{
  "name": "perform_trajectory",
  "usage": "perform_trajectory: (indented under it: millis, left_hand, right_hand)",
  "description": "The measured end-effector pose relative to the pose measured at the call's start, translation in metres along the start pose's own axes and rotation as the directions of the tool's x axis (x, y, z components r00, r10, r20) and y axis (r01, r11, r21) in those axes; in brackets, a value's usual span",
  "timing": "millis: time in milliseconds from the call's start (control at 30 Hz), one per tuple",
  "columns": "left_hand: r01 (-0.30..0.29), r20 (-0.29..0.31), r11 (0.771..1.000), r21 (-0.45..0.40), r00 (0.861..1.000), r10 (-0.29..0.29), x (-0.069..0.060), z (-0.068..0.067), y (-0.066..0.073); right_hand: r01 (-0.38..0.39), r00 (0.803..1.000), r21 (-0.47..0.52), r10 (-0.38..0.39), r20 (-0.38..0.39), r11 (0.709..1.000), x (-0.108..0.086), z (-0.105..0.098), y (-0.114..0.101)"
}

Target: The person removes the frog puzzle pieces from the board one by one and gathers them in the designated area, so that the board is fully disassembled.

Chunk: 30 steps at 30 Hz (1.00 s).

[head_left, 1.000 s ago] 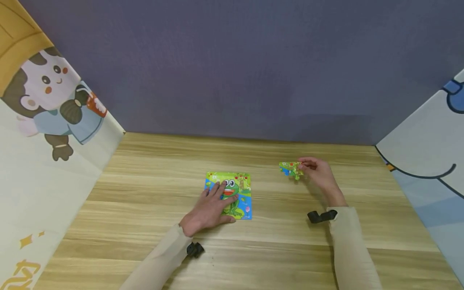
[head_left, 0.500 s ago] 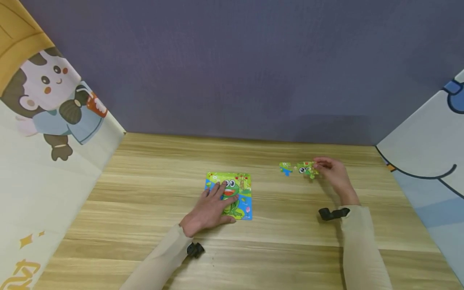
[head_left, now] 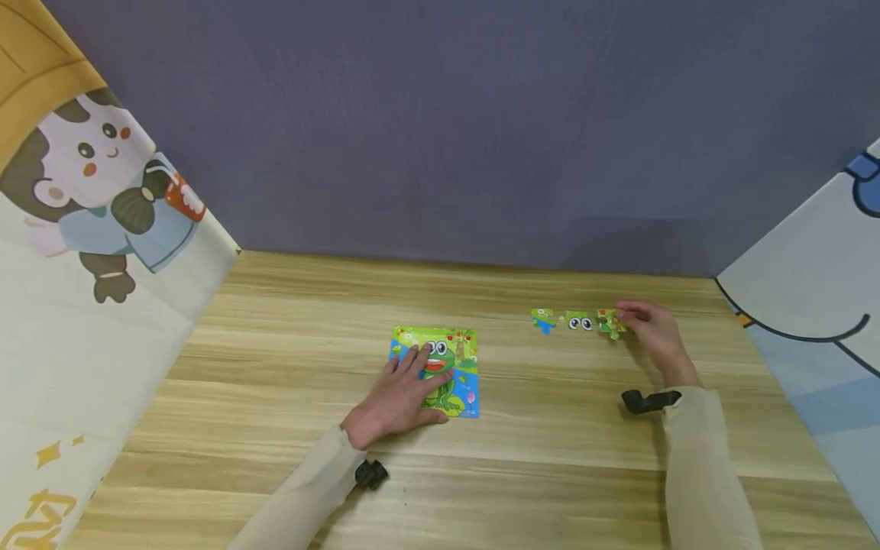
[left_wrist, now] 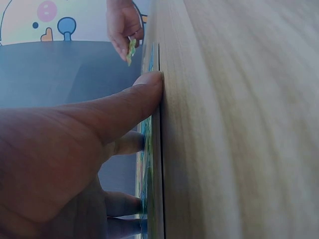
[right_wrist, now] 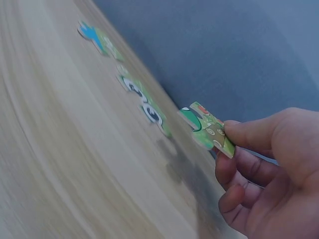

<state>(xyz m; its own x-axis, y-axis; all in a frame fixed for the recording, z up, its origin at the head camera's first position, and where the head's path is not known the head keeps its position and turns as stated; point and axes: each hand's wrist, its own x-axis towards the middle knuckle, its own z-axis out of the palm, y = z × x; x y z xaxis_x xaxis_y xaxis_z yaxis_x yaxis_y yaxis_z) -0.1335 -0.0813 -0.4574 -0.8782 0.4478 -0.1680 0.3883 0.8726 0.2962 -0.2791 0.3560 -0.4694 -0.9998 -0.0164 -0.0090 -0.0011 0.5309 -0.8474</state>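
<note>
My left hand (head_left: pixel 395 397) lies with fingers spread on a square frog puzzle (head_left: pixel 466 389), covering its lower left part. In the left wrist view the thumb and fingertips touch the puzzle's face and edge. My right hand (head_left: pixel 656 340) pinches a green puzzle piece (right_wrist: pixel 209 129) between thumb and fingers; the right wrist view shows it held above the table, its shadow below. To its left lies a piece with two frog eyes (head_left: pixel 580 323). Farther left rests a green and blue piece (head_left: pixel 543 321), apart from the eye piece.
The wood-grain table (head_left: pixel 309 305) meets a dark grey back wall (head_left: pixel 440 137). Side panels with cartoon prints (head_left: pixel 103 191) stand left and right. Small black cameras (head_left: pixel 371 474) sit at both wrists.
My right hand has moved to the right. The eye piece, earlier under or beside its fingers, now lies left behind on the table, apart from the held piece. The left hand stays put.
</note>
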Motion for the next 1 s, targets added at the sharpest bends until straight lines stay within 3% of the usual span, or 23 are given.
perform_trajectory:
  millis: [267, 533, 767, 1000]
  left_hand:
    - [-0.02, 0.006, 1.0, -0.008, 1.0, 0.02, -0.008, -0.001, -0.001]
    - [-0.034, 0.001, 0.999, -0.011, 0.999, 0.034, -0.014, -0.002, -0.003]
    - [-0.047, 0.003, 0.999, -0.009, 0.999, 0.047, -0.021, -0.002, -0.005]
    - [-0.057, 0.014, 0.998, -0.007, 0.998, 0.057, -0.028, -0.002, -0.007]
  right_hand:
    - [-0.033, 0.999, -0.038, 0.032, -0.006, 0.999, -0.008, -0.007, 0.005]
    - [-0.008, 0.999, -0.129, 0.004, -0.034, 0.992, -0.012, -0.009, 0.008]
    - [0.059, 0.994, -0.333, -0.087, -0.069, 0.941, -0.019, -0.001, 0.005]
    - [0.108, 0.984, -0.411, -0.156, -0.084, 0.905, -0.027, 0.007, 0.003]
